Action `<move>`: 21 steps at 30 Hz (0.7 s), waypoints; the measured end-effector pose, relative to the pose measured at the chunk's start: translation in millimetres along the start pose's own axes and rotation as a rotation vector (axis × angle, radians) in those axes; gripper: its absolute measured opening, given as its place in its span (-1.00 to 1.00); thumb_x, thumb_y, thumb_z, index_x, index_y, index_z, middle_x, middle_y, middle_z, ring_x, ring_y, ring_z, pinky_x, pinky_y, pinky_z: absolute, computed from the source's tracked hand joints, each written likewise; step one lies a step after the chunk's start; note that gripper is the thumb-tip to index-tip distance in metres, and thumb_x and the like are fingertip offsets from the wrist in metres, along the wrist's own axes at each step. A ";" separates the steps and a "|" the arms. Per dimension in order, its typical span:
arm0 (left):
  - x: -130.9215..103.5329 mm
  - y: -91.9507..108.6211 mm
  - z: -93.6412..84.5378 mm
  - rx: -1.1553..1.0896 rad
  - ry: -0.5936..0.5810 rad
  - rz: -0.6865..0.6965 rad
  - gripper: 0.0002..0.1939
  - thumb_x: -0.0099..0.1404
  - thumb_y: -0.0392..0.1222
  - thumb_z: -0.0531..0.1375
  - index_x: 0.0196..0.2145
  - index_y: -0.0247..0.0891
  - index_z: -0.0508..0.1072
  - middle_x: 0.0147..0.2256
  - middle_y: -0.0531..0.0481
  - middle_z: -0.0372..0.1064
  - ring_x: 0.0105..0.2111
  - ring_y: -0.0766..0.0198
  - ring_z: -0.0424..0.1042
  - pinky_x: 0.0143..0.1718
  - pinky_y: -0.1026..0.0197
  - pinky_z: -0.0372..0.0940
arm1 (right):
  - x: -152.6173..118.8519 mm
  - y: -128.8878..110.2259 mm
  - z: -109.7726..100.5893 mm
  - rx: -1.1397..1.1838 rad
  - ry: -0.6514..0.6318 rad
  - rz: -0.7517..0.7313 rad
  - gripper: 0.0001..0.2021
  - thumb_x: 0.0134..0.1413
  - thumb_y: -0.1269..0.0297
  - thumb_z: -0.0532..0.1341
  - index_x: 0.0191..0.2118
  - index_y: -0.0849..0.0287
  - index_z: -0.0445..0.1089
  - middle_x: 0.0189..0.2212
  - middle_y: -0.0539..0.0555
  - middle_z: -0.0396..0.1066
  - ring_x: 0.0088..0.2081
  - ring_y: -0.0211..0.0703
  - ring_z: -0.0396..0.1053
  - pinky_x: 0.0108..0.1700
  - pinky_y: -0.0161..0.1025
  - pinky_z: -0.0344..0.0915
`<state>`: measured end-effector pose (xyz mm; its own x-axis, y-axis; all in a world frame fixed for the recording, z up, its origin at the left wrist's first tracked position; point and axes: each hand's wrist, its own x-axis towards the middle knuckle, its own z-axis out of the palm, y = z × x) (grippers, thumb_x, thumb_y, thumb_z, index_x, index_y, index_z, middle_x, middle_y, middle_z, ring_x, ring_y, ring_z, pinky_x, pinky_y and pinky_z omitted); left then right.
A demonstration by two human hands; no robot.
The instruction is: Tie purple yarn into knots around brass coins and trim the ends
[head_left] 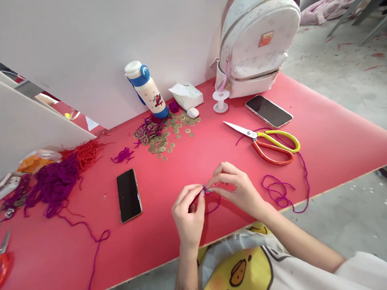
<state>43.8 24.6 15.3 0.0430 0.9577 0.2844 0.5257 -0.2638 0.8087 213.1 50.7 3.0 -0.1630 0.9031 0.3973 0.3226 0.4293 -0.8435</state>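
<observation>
Close to the table's front edge, my left hand (pixel 189 209) and my right hand (pixel 238 188) meet, fingertips almost touching. Both pinch a purple cord (pixel 219 203), and a small loop of it hangs below the fingers. At the pinch a little purple knot shows, partly covered by the fingertips; its detail is too small to make out. A pair of scissors (pixel 254 135) with one yellow and one red handle lies open beyond my right hand. More loose purple cord (pixel 279 196) curls beside my right forearm.
Brass coins (pixel 160 143) lie scattered near a bottle (pixel 148 90). Around are a tissue pack (pixel 193 98), a white spool (pixel 221 102), a backpack (pixel 256 48), a phone (pixel 269 110) and another phone (pixel 129 196). At left are a purple cord heap (pixel 57 181) and other scissors (pixel 1 264).
</observation>
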 end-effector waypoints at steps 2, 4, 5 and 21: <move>0.1 -0.2 -0.9 -0.002 -0.005 0.009 -0.82 0.36 -0.32 0.15 -0.25 -0.23 0.58 -0.29 -0.06 0.54 -0.27 0.21 0.53 -0.21 0.23 0.41 | -0.3 -1.4 0.3 0.011 -0.015 -0.017 -0.89 0.24 0.30 0.28 -0.31 0.05 0.56 -0.39 0.06 0.36 -0.31 -0.09 0.36 -0.27 -0.16 0.36; 0.3 -0.5 -2.4 -0.008 -0.017 0.011 -0.82 0.36 -0.32 0.15 -0.26 -0.23 0.58 -0.29 -0.06 0.54 -0.27 0.22 0.53 -0.21 0.24 0.41 | -0.1 -2.5 0.0 0.025 -0.030 -0.028 -0.88 0.25 0.29 0.28 -0.31 0.05 0.56 -0.39 0.06 0.36 -0.31 -0.09 0.35 -0.27 -0.16 0.36; 0.4 -0.6 -3.3 -0.013 -0.028 0.011 -0.82 0.37 -0.31 0.15 -0.26 -0.22 0.58 -0.29 -0.06 0.54 -0.27 0.22 0.53 -0.22 0.25 0.41 | 0.2 -2.7 -0.5 0.031 -0.036 -0.026 -0.87 0.25 0.28 0.27 -0.32 0.04 0.56 -0.39 0.06 0.36 -0.31 -0.09 0.35 -0.27 -0.16 0.35; 4.9 -5.6 -19.5 -0.098 -0.238 0.062 -0.82 0.38 -0.30 0.17 -0.31 -0.21 0.59 -0.35 -0.04 0.51 -0.35 0.27 0.51 -0.30 0.32 0.37 | 2.0 -2.0 -4.9 0.141 -0.135 0.030 -0.79 0.19 0.12 0.32 -0.39 0.12 0.52 -0.39 0.04 0.32 -0.32 -0.15 0.31 -0.25 -0.19 0.31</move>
<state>24.5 28.6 22.2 0.2773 0.9362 0.2157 0.4316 -0.3220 0.8427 216.7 51.7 7.3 -0.2822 0.9019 0.3271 0.1968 0.3881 -0.9003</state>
